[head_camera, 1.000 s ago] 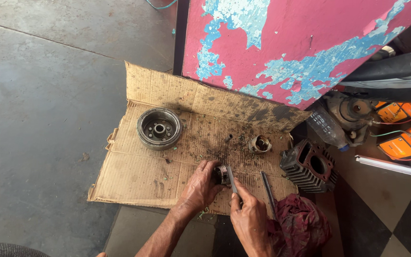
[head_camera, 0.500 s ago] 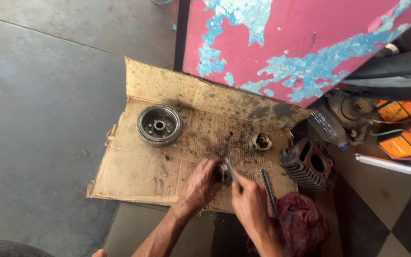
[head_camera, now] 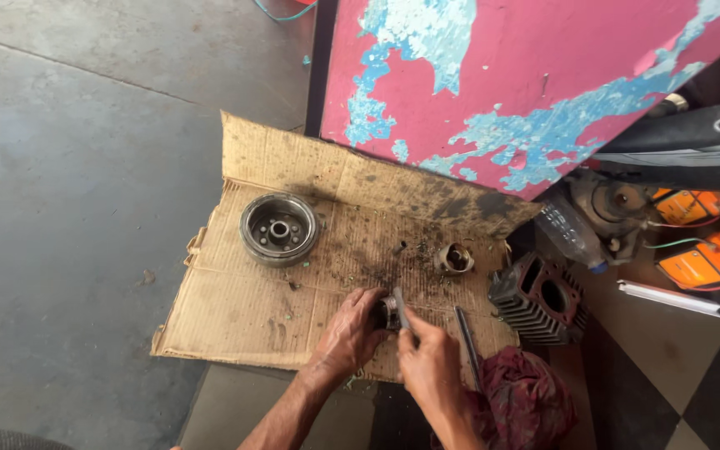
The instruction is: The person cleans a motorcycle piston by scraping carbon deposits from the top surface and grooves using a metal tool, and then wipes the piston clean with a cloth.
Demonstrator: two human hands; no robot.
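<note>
My left hand (head_camera: 348,335) grips a small dark round metal part (head_camera: 387,313) against the dirty cardboard sheet (head_camera: 235,308). My right hand (head_camera: 429,367) holds a thin flat metal blade (head_camera: 400,307) whose tip rests on that part. The two hands touch at the part, near the cardboard's front edge. A second small round metal part (head_camera: 455,258) lies a little beyond them on the cardboard. A long thin metal tool (head_camera: 466,332) lies just right of my right hand.
A round metal flywheel (head_camera: 278,227) sits on the cardboard's left. A finned engine cylinder (head_camera: 542,300) stands at the right, with a red rag (head_camera: 518,400) in front of it. A peeling pink and blue panel (head_camera: 502,75) rises behind. Orange boxes (head_camera: 702,258) and a plastic bottle (head_camera: 570,233) lie at the right.
My right hand has shifted slightly left and toward me along the part with the blade. The left hand keeps its grip. The camera view has shifted a little.
</note>
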